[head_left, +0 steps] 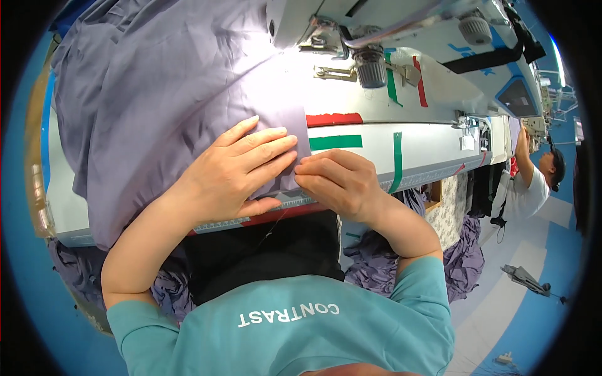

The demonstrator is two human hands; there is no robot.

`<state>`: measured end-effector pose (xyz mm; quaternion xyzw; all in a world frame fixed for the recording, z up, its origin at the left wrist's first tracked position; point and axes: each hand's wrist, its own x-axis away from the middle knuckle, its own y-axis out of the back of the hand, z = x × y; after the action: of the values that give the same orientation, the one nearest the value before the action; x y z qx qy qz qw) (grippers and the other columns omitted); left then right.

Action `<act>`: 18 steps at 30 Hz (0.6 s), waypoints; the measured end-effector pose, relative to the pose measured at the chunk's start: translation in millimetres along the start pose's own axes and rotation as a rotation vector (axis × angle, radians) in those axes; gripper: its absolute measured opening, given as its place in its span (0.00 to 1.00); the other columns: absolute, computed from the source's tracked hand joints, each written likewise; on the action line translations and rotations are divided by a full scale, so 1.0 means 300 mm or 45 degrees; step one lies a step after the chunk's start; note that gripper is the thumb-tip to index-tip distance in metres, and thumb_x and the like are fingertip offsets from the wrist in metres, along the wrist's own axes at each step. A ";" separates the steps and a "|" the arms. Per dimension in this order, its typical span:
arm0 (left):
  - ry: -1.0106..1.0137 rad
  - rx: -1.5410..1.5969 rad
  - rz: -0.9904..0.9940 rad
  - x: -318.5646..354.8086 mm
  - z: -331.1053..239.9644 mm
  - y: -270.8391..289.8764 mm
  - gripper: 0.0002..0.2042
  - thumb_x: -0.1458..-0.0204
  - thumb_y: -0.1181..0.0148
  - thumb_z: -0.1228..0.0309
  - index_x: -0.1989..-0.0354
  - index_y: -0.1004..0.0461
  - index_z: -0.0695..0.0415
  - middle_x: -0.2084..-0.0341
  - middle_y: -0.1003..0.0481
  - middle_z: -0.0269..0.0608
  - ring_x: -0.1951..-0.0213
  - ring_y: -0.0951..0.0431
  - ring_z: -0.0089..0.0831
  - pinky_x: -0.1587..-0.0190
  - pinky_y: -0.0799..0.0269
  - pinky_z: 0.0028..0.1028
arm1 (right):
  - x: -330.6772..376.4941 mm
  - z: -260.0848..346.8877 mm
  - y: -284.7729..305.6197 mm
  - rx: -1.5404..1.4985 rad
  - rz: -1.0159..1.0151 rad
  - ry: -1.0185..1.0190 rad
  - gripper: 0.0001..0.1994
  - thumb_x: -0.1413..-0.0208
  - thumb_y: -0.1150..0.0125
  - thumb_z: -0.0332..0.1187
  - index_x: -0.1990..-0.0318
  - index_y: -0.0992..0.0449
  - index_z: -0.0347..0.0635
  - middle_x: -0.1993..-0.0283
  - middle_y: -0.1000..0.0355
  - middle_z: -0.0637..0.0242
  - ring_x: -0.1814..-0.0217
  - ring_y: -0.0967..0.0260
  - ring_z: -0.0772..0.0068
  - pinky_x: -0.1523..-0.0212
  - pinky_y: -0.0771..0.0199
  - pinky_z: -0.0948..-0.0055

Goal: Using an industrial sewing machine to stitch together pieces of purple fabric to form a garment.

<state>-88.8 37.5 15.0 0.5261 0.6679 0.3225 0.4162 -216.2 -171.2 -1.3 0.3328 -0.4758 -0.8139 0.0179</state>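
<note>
A large piece of purple-grey fabric (150, 94) spreads over the left half of the sewing machine's white bed and runs up under the bright lamp. My left hand (241, 166) lies flat on it, palm down, fingers stretched toward its right edge. At that edge, close to my left fingertips, my right hand (338, 182) has its thumb and fingers pinched together on the fabric's border. The exact spot of the pinch is partly hidden by the fingers. Above both hands stands the sewing machine (414, 37), its needle area washed out by glare.
Red tape (335, 118) and green tape (336, 142) mark the machine bed, with a ruler strip (295, 202) along its front edge. More purple fabric (464, 257) hangs below the table at the right. Another person (530, 188) works at a farther machine on the right.
</note>
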 end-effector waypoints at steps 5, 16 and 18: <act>-0.058 -0.045 0.016 -0.029 0.063 0.026 0.32 0.58 0.32 0.58 0.44 0.29 0.60 0.40 0.32 0.43 0.36 0.34 0.40 0.33 0.45 0.48 | -0.048 -0.042 0.023 0.026 0.049 0.011 0.11 0.62 0.37 0.28 0.67 0.26 0.42 0.62 0.28 0.70 0.62 0.28 0.72 0.64 0.24 0.76; -0.012 -0.031 0.039 -0.031 0.039 0.003 0.35 0.58 0.31 0.55 0.43 0.31 0.65 0.39 0.34 0.47 0.36 0.35 0.41 0.33 0.47 0.51 | -0.065 -0.083 0.058 0.124 0.131 0.048 0.17 0.62 0.39 0.28 0.59 0.23 0.37 0.56 0.27 0.65 0.56 0.27 0.69 0.59 0.23 0.72; -0.010 -0.006 0.046 -0.042 0.071 0.011 0.35 0.58 0.31 0.54 0.42 0.31 0.62 0.39 0.33 0.44 0.36 0.35 0.39 0.33 0.49 0.53 | -0.082 -0.106 0.056 0.134 0.140 0.081 0.17 0.62 0.39 0.28 0.59 0.23 0.37 0.56 0.27 0.65 0.56 0.27 0.68 0.59 0.23 0.72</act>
<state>-67.2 26.0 11.1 0.5383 0.6559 0.3296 0.4140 -184.1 -196.2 14.4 0.3322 -0.5347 -0.7747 0.0601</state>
